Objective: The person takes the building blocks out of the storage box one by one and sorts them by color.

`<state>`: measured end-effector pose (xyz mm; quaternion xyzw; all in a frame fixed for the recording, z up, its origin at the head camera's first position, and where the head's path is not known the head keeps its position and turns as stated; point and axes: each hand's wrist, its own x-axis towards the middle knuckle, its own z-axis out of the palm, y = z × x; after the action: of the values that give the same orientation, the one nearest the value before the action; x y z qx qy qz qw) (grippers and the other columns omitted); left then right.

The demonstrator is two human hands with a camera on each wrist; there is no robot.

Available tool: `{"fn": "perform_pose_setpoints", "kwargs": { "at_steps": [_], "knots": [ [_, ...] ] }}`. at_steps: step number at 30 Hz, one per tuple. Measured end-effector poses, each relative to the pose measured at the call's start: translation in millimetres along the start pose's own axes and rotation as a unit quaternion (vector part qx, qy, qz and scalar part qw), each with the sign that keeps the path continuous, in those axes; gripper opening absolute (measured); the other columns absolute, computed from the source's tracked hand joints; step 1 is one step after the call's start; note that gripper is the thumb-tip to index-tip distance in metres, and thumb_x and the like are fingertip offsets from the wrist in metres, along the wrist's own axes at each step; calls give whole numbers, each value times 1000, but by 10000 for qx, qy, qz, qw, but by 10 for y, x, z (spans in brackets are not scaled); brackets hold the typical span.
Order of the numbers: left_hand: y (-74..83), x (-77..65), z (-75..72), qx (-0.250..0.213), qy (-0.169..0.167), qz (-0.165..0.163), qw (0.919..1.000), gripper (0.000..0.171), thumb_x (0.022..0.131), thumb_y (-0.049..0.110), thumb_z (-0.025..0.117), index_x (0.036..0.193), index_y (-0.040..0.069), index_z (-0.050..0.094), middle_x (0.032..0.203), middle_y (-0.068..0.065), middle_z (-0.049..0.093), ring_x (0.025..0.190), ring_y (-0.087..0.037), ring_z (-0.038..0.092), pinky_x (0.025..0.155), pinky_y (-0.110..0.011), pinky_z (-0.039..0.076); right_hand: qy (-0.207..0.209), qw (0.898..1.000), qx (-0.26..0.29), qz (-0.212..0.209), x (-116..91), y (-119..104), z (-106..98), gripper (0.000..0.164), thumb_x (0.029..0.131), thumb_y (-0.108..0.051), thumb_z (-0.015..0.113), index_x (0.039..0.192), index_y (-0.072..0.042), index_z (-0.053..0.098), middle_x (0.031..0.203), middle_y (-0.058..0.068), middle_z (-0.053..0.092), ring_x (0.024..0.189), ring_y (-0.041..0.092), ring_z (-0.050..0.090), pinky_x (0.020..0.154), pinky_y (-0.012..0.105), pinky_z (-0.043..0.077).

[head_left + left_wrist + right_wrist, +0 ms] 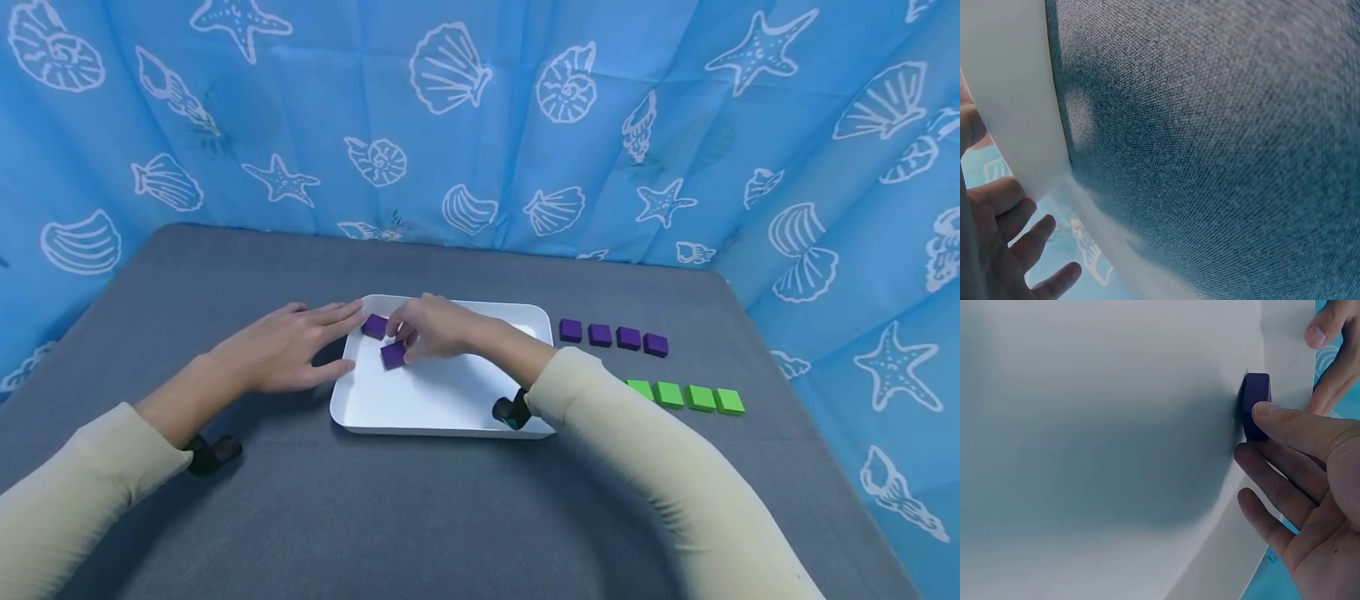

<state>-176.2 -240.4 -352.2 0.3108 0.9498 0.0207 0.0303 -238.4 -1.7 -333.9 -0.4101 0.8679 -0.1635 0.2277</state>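
A white tray (442, 408) lies on the grey cloth. Inside its left part, my right hand (435, 327) pinches a purple block (393, 356) between thumb and fingers; the right wrist view shows the same block (1257, 406) at the thumb tip. Close behind it, a second purple block (375, 326) lies near the tray's back left corner. My left hand (288, 346) is at the tray's left side, fingers extended and thumb apart. In the left wrist view the left fingers (1007, 197) are at the tray's outer wall (1022, 94).
Right of the tray stands a row of several purple blocks (628, 337). Nearer to me is a row of several green blocks (700, 397), partly hidden by my right sleeve (637, 442). A blue curtain (495, 150) with white shells hangs behind the table (420, 517).
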Motion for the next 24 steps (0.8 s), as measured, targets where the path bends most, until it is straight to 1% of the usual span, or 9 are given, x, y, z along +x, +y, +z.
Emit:
{"fn": "perform_pose_setpoints", "kwargs": {
  "at_steps": [7, 12, 17, 24],
  "knots": [
    [17, 5, 12, 42, 6, -25, 10000, 73, 97, 52, 54, 154, 8, 38, 158, -14, 36, 137, -37, 45, 102, -70, 35, 27, 9998, -178, 42, -209, 139, -97, 36, 91, -7, 71, 127, -4, 66, 121, 7, 70, 110, 15, 66, 96, 28, 51],
    [14, 7, 18, 36, 18, 5, 10000, 74, 98, 53, 53, 154, 8, 36, 158, -13, 35, 137, -37, 45, 102, -70, 35, 129, 9998, -120, 69, -420, 253, -205, 36, 91, -4, 69, 127, -1, 65, 122, 10, 70, 112, 19, 66, 98, 33, 51],
    [3, 2, 18, 32, 65, 50, 10000, 73, 98, 52, 53, 154, 8, 36, 158, -13, 36, 137, -37, 46, 102, -69, 37, 353, 9993, -119, 72, -650, 425, -301, 37, 89, -2, 70, 125, 1, 65, 118, 11, 71, 111, 20, 67, 98, 37, 51],
    [8, 3, 12, 19, 81, 68, 9999, 73, 98, 51, 54, 154, 8, 36, 158, -13, 36, 136, -37, 46, 101, -68, 38, 674, 9971, -35, 353, -963, 674, -400, 36, 87, 0, 71, 123, 1, 66, 116, 12, 71, 106, 21, 68, 96, 40, 53]
  ]
}}
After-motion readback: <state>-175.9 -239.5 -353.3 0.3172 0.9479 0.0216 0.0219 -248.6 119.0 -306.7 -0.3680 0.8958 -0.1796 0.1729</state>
